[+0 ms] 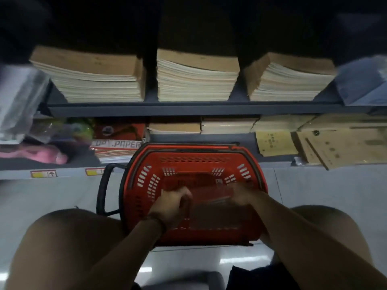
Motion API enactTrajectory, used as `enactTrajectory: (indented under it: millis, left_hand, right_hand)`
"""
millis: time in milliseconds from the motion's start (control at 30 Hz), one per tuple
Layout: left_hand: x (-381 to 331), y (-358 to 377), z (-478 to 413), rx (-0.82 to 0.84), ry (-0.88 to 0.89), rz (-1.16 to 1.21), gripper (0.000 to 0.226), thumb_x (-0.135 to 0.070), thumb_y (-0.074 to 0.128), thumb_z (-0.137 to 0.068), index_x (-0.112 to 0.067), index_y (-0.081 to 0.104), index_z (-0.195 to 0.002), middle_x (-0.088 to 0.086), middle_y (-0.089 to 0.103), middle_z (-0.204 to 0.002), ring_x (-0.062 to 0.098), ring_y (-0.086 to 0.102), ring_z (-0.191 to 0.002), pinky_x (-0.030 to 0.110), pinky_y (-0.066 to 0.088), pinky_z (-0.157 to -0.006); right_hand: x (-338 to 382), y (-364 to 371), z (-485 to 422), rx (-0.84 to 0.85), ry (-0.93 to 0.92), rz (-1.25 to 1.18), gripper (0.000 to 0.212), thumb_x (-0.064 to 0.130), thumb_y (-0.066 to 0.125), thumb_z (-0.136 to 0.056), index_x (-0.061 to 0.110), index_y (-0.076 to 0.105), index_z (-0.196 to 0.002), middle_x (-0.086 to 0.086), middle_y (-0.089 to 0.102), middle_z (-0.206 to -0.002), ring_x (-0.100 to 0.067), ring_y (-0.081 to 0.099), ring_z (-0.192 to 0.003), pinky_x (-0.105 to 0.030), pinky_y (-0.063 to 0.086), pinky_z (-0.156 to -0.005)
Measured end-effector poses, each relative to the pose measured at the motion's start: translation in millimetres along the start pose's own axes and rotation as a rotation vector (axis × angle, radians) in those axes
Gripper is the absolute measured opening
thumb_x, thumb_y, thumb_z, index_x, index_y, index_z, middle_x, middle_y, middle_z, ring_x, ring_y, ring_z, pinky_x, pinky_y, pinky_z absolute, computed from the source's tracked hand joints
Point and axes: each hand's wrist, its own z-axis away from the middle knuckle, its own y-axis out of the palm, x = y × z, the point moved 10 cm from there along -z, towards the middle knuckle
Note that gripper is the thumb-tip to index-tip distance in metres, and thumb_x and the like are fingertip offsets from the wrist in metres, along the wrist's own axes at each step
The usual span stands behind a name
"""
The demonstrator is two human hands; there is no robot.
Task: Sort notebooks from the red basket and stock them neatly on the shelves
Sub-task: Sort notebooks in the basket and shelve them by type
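I am closing my left hand (173,203) and right hand (240,195) on blurred notebooks (211,210) inside the basket (134,185), aiming to lift them level.

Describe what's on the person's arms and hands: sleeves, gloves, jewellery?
Both forearms are bare, with no sleeves in view and no gloves. The left hand has a thin dark band around its wrist. The right hand is blurred; nothing is visibly worn on it or its wrist.
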Motion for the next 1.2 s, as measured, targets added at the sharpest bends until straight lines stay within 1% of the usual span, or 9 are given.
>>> enactTrajectory:
  millis: [133, 233, 367, 500, 633, 767, 900, 1100, 1200]
  left_hand:
    - [12.5, 9.3, -5.8, 0.079, -0.048, -0.049, 0.035, -0.013, 0.065, -0.097, -0.031, 0.062, -0.127, -0.001, 0.075, -0.126, 0.022, 0.070, -0.118, 0.040, 0.055, -0.102]
    - [15.8, 6.6, -9.4, 0.054, -0.050, -0.024, 0.033, -0.014, 0.064, -0.098, -0.030, 0.063, -0.127, -0.002, 0.076, -0.125, 0.022, 0.071, -0.118, 0.040, 0.056, -0.101]
    - [14.6, 4.9, -13.8, 0.054, -0.062, 0.027, 0.026, -0.021, 0.059, -0.102, -0.030, 0.062, -0.126, 0.001, 0.077, -0.120, 0.024, 0.073, -0.112, 0.042, 0.059, -0.097]
    - [11.0, 4.9, -15.6, 0.047, -0.061, 0.036, 0.024, -0.022, 0.056, -0.104, -0.029, 0.064, -0.125, 0.001, 0.077, -0.119, 0.023, 0.073, -0.110, 0.041, 0.060, -0.094]
    - [11.5, 8.5, -16.2, 0.076, -0.079, 0.022, 0.024, -0.026, 0.052, -0.106, -0.032, 0.061, -0.127, -0.002, 0.075, -0.117, 0.020, 0.073, -0.105, 0.041, 0.062, -0.090]
    - [19.3, 9.0, -18.7, 0.062, -0.133, 0.042, 0.023, -0.028, 0.052, -0.105, -0.035, 0.062, -0.124, -0.002, 0.075, -0.114, 0.020, 0.072, -0.101, 0.042, 0.062, -0.087]
    - [34.2, 14.6, -19.4, 0.050, -0.217, 0.123, 0.018, -0.033, 0.054, -0.103, -0.033, 0.066, -0.117, -0.004, 0.075, -0.109, 0.019, 0.073, -0.099, 0.043, 0.063, -0.088]
    - [53.6, 17.3, -16.5, 0.031, -0.310, 0.150, 0.012, -0.034, 0.058, -0.103, -0.035, 0.064, -0.092, -0.002, 0.077, -0.103, 0.021, 0.074, -0.096, 0.043, 0.064, -0.088]
    - [58.7, 12.8, -12.6, -0.007, -0.401, 0.227, 0.022, -0.037, 0.058, -0.105, -0.025, 0.072, -0.116, 0.008, 0.075, -0.124, 0.030, 0.070, -0.116, 0.041, 0.057, -0.102]
  right_hand:
    - [-10.3, 8.7, -15.5, 0.064, -0.007, -0.029, 0.045, 0.028, 0.068, -0.101, 0.030, 0.057, -0.145, -0.005, 0.059, -0.144, -0.027, 0.059, -0.130, -0.049, 0.046, -0.113]
    - [-11.4, 3.6, -24.3, 0.081, -0.005, -0.039, 0.036, 0.031, 0.073, -0.097, 0.031, 0.069, -0.133, -0.001, 0.068, -0.134, -0.024, 0.064, -0.120, -0.047, 0.049, -0.111]
    - [-14.4, -2.4, -35.1, 0.100, 0.051, -0.050, 0.040, 0.027, 0.080, -0.091, 0.025, 0.074, -0.131, -0.003, 0.071, -0.130, -0.024, 0.065, -0.118, -0.041, 0.051, -0.108]
    - [-11.6, -0.2, -40.8, 0.083, 0.021, 0.021, 0.034, 0.031, 0.076, -0.095, 0.024, 0.074, -0.129, -0.005, 0.071, -0.129, -0.022, 0.064, -0.108, -0.032, 0.045, -0.091]
    - [0.8, -4.2, -39.4, 0.008, -0.080, 0.056, 0.037, 0.035, 0.059, -0.106, 0.030, 0.061, -0.143, -0.007, 0.060, -0.149, -0.028, 0.056, -0.134, -0.041, 0.043, -0.107]
    - [17.6, 0.8, -39.5, -0.114, -0.061, 0.233, 0.072, 0.013, 0.058, -0.100, 0.032, 0.029, -0.163, -0.008, 0.024, -0.173, -0.036, 0.033, -0.155, -0.053, 0.034, -0.122]
    - [30.9, 0.9, -39.5, -0.162, -0.049, 0.246, 0.081, 0.006, 0.063, -0.095, 0.030, 0.029, -0.164, -0.009, 0.022, -0.174, -0.036, 0.030, -0.157, -0.052, 0.036, -0.124]
    - [19.0, 3.7, -35.7, -0.191, -0.006, 0.287, 0.068, 0.013, 0.056, -0.105, 0.030, 0.030, -0.165, -0.013, 0.039, -0.166, -0.033, 0.042, -0.151, -0.045, 0.041, -0.121]
    - [28.3, -1.3, -28.4, -0.186, -0.013, 0.294, 0.072, 0.010, 0.058, -0.103, 0.032, 0.029, -0.165, -0.015, 0.041, -0.162, -0.034, 0.044, -0.148, -0.047, 0.043, -0.119]
